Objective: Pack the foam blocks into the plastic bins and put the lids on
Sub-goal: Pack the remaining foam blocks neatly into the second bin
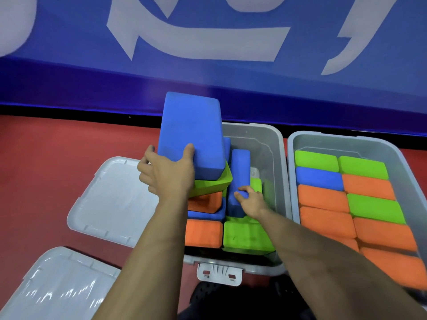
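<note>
Two grey plastic bins stand side by side on a red floor. My left hand (166,172) grips a large blue foam block (191,132) by its near end, above the left side of the left bin (272,144). Under it lie a tilted green block (212,183), an orange block (203,202) and more blocks. My right hand (250,199) holds a second blue block (239,174) standing on edge inside that bin. The right bin (346,142) is filled with green, blue and orange blocks laid flat in two rows. Both bins are without lids.
Two grey lids lie on the floor to the left: one (111,197) beside the left bin, another (57,287) nearer me. A blue wall banner (208,54) rises just behind the bins. A latch (218,272) sticks out from the left bin's near edge.
</note>
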`<state>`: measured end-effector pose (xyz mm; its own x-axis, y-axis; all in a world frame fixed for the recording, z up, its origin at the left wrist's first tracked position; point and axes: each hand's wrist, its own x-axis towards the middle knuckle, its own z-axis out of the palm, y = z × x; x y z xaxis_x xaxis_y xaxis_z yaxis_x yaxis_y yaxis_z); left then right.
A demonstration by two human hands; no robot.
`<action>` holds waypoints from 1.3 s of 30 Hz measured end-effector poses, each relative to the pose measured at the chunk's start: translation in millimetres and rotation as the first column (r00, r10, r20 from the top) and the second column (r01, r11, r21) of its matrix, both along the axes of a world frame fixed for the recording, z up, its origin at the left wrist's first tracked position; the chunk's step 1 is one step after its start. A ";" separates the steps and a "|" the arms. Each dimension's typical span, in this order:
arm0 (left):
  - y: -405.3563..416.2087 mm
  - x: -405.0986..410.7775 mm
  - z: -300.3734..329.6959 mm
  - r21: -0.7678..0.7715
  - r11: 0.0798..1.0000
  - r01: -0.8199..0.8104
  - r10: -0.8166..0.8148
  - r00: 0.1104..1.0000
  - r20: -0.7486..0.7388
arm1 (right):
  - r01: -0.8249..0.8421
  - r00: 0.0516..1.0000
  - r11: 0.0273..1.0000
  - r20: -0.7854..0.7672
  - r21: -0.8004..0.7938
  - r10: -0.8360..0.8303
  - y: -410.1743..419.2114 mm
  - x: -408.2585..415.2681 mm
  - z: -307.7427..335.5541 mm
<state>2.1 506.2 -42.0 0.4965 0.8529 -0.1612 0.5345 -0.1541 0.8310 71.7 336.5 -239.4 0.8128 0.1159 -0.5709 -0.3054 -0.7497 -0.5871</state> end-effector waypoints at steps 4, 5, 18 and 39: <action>-7.1 7.1 0.9 0.042 0.999 0.016 -0.018 0.999 0.035 | 0.181 0.983 0.983 0.018 0.010 -0.181 -4.2 2.1 -3.5; -9.5 8.1 1.9 0.059 0.998 0.014 -0.016 0.999 0.044 | 0.192 0.981 0.981 0.035 -0.002 -0.192 -5.3 2.3 -3.0; -48.8 8.4 30.6 0.391 0.911 0.134 -0.281 0.894 0.350 | 0.556 0.699 0.552 0.010 0.621 -0.715 -29.0 18.9 94.4; -65.8 52.6 33.2 -0.489 0.807 0.332 0.026 0.807 0.591 | 0.263 0.917 0.549 -0.029 0.793 -0.397 -52.7 18.5 119.8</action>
<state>54.7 440.4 -8.8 0.7624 0.6060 -0.2270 -0.0265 0.3797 0.9247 90.2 283.7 -119.6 0.9469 0.1604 -0.2785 -0.3012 0.1409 -0.9431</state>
